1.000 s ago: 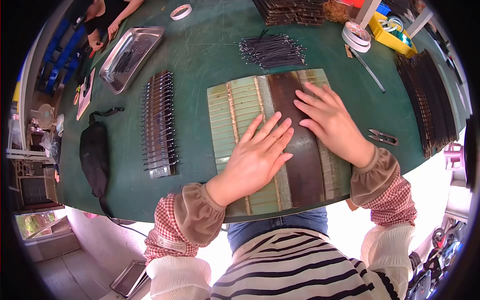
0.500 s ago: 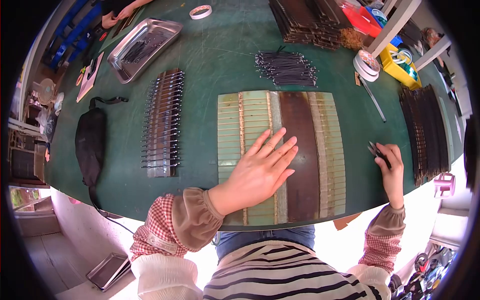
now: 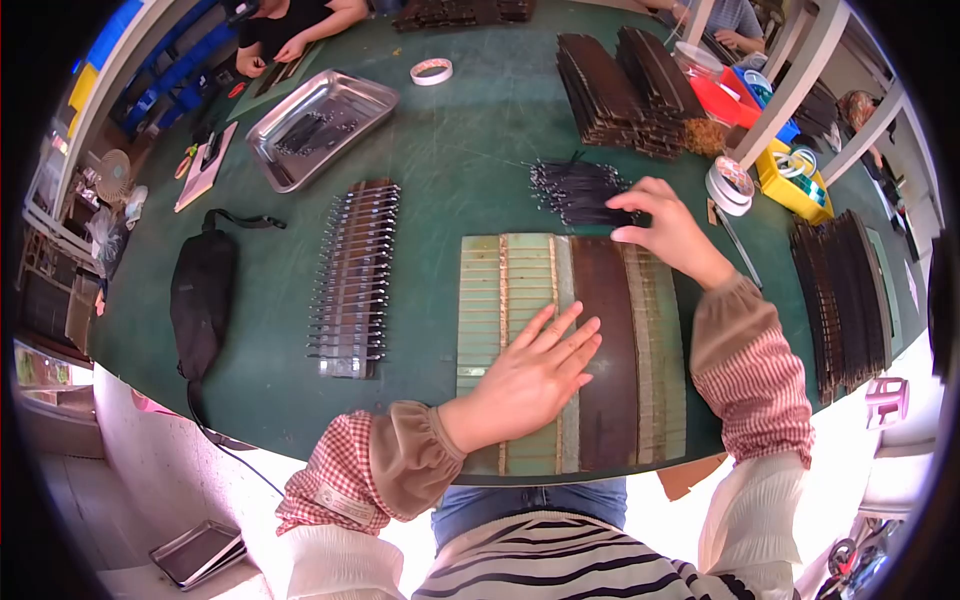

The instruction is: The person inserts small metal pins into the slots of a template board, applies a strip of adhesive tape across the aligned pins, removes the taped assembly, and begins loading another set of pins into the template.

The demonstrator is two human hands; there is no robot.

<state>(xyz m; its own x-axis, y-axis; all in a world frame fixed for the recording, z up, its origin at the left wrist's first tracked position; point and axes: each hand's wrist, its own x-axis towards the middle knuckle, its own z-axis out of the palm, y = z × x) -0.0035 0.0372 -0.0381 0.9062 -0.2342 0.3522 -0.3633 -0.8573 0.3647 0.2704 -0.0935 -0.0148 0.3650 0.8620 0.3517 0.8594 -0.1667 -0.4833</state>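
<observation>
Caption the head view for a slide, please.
Left hand spread on the grooved board, right hand at the edge of the dark strands beyond it.

The left hand (image 3: 525, 385) hides the part of the green board (image 3: 480, 350) under its palm. Toward one o'clock from it, the right hand (image 3: 665, 230) partly covers the wire pile (image 3: 570, 193); whether its curled fingers hold anything cannot be told. At eleven and one o'clock, two people, one in black (image 3: 285, 30) and one in grey (image 3: 738, 20), are cut by the top edge, as is a dark stack (image 3: 465, 12) at twelve. The striped shirt (image 3: 560, 560) runs off at six. At seven, the sleeve label (image 3: 345, 503) is too small to read.
</observation>
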